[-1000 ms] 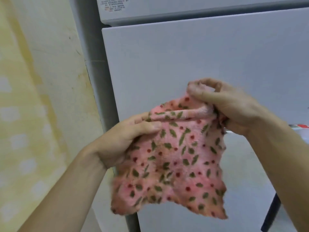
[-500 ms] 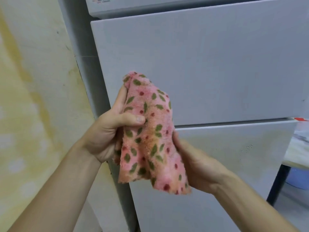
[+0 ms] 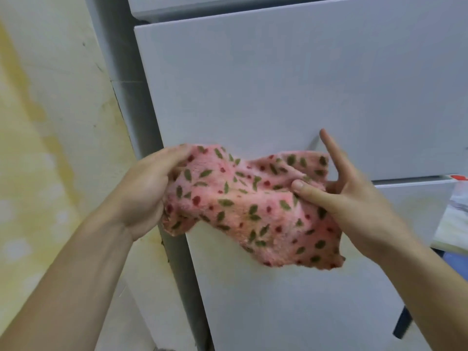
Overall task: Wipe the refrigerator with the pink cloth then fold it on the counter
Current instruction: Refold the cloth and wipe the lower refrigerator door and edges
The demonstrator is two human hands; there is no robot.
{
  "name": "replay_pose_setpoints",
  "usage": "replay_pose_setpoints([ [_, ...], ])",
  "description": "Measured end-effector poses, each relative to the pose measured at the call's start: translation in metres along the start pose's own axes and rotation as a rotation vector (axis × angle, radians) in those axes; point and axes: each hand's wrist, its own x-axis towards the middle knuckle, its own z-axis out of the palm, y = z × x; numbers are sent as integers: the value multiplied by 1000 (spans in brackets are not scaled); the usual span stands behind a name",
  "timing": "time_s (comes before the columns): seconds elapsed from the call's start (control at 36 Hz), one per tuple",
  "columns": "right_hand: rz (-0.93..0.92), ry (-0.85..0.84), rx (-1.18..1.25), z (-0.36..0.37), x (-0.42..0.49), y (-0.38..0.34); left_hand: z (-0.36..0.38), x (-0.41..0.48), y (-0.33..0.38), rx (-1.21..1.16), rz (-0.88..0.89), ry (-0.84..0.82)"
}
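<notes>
**Hazards**
- Slip: the right hand [image 3: 354, 198] holds the cloth [image 3: 248, 206] only between the thumb and the fingers behind it, with the forefinger straight and free. A light pull could free that end, leaving the cloth hanging from the left hand [image 3: 149, 188].
- Poor contact: the cloth is bunched and slack. Wiped like this, it would likely touch the fridge [image 3: 278, 84] only in patches.
- Drop: the lower edge hangs unsupported. If both hands let go, it falls to the floor.

**Cloth**
- Position: held in the air in front of the fridge, around the seam between two door panels. Contact with the door cannot be determined.
- Grip: the left hand curls its fingers round the left end.
- Appearance: pink, fluffy and limp, printed with green leaves and red dots. It is creased across the middle, with a wavy lower edge.
</notes>
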Motion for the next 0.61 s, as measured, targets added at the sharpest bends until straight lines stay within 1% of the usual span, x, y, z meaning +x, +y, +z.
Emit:
replay_pose_setpoints([
  [0.03,-6,64,-147,-1,-1,-2,-1,2,0,-10,3,82],
  [0.06,-2,133,-227,-2,0,-2,-1,3,-1,-13,12,148],
  [0.08,0,192,-241,-3,0,-2,-3,5,-1,3,28,198],
  [0.11,2,230,-199,-3,1,-2,-4,6,-1,20,42,233],
  [0.22,6,262,222,-6,3,-3,-9,4,3,-18,88,290],
  [0.31,-18,200,375,-14,5,-6,-18,1,8,-17,86,213],
  [0.36,-6,116,403,-20,6,-8,-25,-1,11,22,97,150],
  [0.42,-10,47,348,-27,7,-10,-32,-1,12,59,123,109],
  [0.47,-60,50,209,-32,8,-12,-39,-2,13,90,153,88],
  [0.53,-139,148,-5,-35,10,-9,-43,-2,13,204,198,121],
  [0.61,-209,259,-163,-35,11,-7,-44,-2,11,524,264,239],
])
